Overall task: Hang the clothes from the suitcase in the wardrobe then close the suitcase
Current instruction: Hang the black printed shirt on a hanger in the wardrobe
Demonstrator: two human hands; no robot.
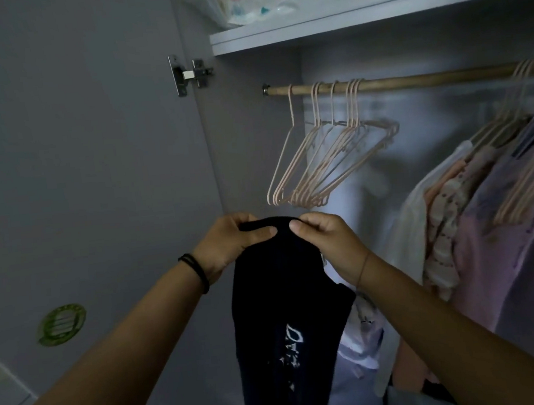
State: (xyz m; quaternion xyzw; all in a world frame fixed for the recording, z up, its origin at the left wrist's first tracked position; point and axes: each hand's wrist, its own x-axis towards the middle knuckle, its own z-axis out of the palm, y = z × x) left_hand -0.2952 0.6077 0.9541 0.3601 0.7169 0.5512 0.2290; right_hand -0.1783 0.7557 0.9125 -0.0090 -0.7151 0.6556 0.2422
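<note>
Fingers of left hand point(230, 241) and right hand point(324, 242) clamped on the top edge of a dark garment point(285, 313), thumbs nearly touching. It hangs before the open wardrobe point(252, 123), below bare pink hangers point(326, 161) on the rail point(410, 80). White lettering runs sideways and is not legible; the green door sticker point(61, 324) is unreadable too.

Here's the brown wooden rail point(410, 80), bare pale pink wire hangers point(330, 161) hooked near its left end, pastel garments point(486, 215) hanging at its right end. Above the rail, a white shelf board point(340, 18) carries crumpled clear plastic bags point(258, 6).
</note>
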